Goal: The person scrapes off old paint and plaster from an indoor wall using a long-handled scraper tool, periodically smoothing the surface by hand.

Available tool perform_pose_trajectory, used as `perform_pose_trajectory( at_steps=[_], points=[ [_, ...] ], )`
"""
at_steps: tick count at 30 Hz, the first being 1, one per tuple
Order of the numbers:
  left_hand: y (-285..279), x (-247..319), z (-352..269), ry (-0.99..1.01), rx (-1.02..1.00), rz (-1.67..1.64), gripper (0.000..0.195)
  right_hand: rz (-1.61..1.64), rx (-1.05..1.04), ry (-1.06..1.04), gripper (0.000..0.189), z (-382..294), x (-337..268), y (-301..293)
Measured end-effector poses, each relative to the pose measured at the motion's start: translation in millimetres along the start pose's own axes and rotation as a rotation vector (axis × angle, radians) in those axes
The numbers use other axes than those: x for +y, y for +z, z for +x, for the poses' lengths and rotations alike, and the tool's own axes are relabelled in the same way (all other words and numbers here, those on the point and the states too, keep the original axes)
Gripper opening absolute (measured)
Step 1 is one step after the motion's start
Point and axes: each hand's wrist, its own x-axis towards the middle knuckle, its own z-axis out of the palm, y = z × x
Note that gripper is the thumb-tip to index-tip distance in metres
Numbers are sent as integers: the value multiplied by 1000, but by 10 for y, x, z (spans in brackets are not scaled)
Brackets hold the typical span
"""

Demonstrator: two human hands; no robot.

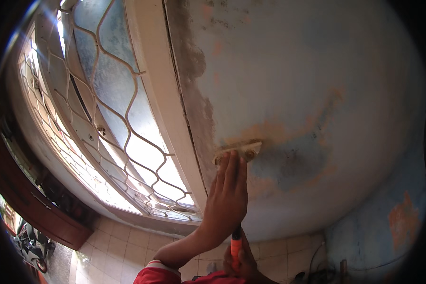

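Note:
A long-handled wall scraper (255, 148) has its wide, plaster-smeared head against the wall, with a fastener showing near each end. My left hand (228, 198) lies over the shaft, fingers close together and laid on the head; its thumb is hidden. Below it, my right hand (248, 261) is wrapped around the orange and black handle (236, 250). The painted wall (269, 71) has orange patches and a dark grey worn area (291, 159) just right of the scraper head. A rough brown plaster strip (195, 96) runs beside the window frame.
Left of the scraper is a window frame (152, 71) with a wavy metal grille (127, 124). Tiles cover the floor (120, 241) below. At lower left are a brown door (46, 220) and a motorcycle (32, 245). Dark items and a cable (314, 255) lie at lower right.

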Motion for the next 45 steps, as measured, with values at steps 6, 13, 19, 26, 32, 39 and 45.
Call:
perform_pose_trajectory(
  at_steps=[6, 13, 19, 26, 32, 39, 45],
  points=[
    [-159, 52, 66, 10, -16, 25, 48, 319, 181, 216, 78, 47, -182, 257],
    [-71, 28, 47, 22, -43, 33, 49, 128, 41, 28, 76, 111, -122, 257],
    [-46, 64, 55, -29, -37, -15, 51, 143, 64, 26, 76, 103, -92, 267],
    [22, 33, -13, -23, -20, -69, 53, 157, 63, 2, 76, 95, -52, 268],
    [-61, 75, 199, -37, 44, -75, 54, 100, 32, -5, 76, 208, -211, 314],
    [-7, 87, -18, -47, 13, 30, 50, 143, 120, 33, 75, 138, -37, 302],
    [-57, 24, 134, 38, 47, -8, 49, 186, 66, -41, 73, 180, 37, 183]
  ],
)
